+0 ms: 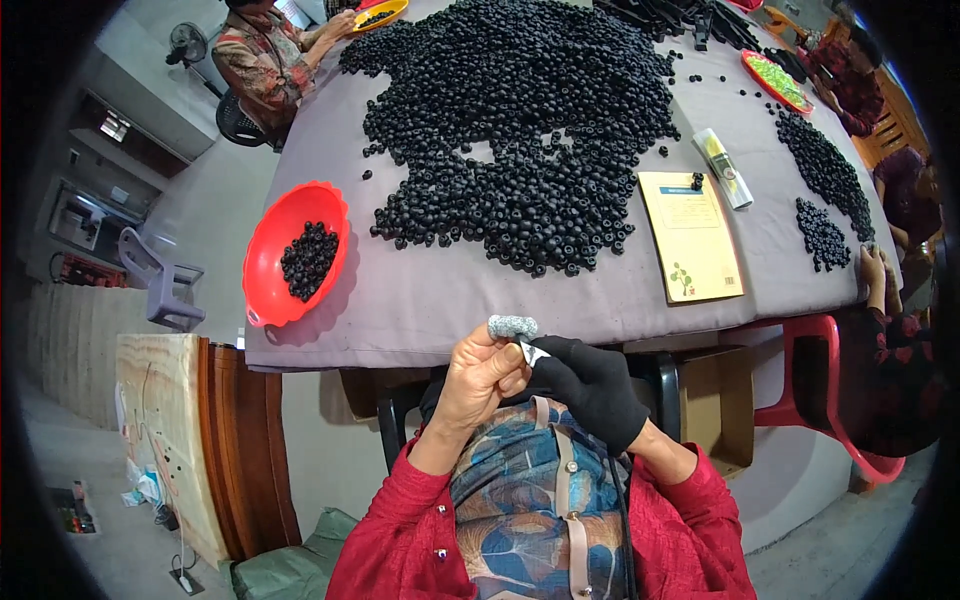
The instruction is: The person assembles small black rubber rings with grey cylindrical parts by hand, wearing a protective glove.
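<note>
My bare left hand (485, 372) is raised just off the table's near edge, thumb and fingers pinched together. A grey speckled wrap (512, 327) sits at the tip of its index finger. My right hand (592, 388), in a black glove, meets it from the right with its fingers closed. A small white piece (533, 353) shows where the fingertips meet; what it belongs to is hidden. Beyond my hands, a large heap of small black ring-shaped parts (520, 110) covers the table. To the left stands a red scalloped bowl (262, 270) holding some of these black parts.
On the grey tablecloth (450, 310) lie a yellow booklet (690, 235) and a clear-wrapped roll (722, 168). Smaller black heaps (825, 180) lie at right. Other people (260, 70) sit around the table. A red plastic chair (825, 400) and an open cardboard box (718, 410) stand at right.
</note>
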